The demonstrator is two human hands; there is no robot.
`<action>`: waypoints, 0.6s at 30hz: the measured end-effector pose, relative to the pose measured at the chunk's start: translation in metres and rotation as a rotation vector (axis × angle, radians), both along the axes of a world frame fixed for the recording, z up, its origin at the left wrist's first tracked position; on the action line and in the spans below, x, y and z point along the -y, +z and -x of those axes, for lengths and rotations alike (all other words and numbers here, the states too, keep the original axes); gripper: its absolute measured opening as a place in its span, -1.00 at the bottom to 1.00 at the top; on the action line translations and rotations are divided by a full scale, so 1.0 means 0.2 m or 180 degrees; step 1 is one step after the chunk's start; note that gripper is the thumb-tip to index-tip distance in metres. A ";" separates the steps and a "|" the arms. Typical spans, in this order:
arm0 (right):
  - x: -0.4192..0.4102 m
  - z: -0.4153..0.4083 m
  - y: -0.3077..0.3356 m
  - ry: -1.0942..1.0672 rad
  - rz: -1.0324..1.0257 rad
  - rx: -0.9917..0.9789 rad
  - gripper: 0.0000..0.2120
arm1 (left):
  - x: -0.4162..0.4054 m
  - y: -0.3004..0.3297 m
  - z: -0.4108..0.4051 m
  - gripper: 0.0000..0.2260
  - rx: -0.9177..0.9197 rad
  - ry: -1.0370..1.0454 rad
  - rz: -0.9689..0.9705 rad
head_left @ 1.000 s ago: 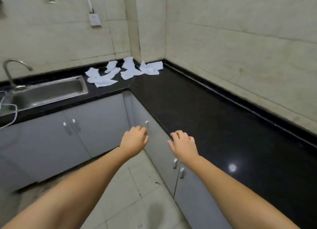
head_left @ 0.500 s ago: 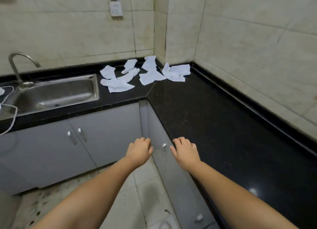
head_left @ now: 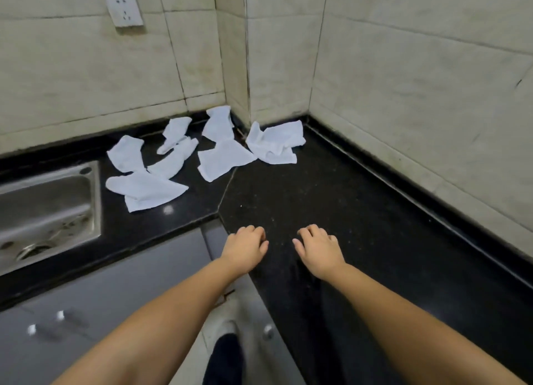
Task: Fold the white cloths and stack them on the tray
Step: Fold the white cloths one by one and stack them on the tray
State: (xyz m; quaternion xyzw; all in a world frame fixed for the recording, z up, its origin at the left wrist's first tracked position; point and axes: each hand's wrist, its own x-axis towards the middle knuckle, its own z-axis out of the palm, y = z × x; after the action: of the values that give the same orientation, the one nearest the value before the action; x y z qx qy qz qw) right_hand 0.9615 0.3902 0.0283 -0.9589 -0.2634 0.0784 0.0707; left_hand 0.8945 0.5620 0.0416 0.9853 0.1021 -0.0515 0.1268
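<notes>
Several crumpled white cloths lie scattered in the far corner of the black countertop (head_left: 331, 211): one nearest the sink (head_left: 144, 191), one in the middle (head_left: 223, 159), one at the right against the wall (head_left: 275, 143). My left hand (head_left: 245, 249) and my right hand (head_left: 320, 249) hover side by side, palms down, over the counter's inner corner, well short of the cloths. Both hands hold nothing, their fingers loosely curled. No tray is in view.
A steel sink (head_left: 49, 208) is set into the counter at the left. A wall socket (head_left: 123, 8) sits on the tiled wall above. Grey cabinet doors (head_left: 115, 295) run below the counter. My dark trouser leg and shoe (head_left: 225, 347) show on the floor.
I have stepped closer to the corner. The cloths now look larger and nearer, and both hands have moved forward from over the cabinet fronts to above the countertop edge.
</notes>
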 end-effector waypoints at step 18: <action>-0.82 -1.52 -0.13 -0.1698 -0.0481 -0.0549 -0.62 | -0.83 -0.25 -1.83 -0.74 0.0009 -0.1004 0.0182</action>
State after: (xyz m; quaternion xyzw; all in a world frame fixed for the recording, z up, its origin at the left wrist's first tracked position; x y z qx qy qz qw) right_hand 1.2659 0.5543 0.0030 -0.9761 -0.0001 0.1185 0.1822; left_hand 1.2600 0.7290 -0.0079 0.9852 -0.0556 -0.0723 0.1453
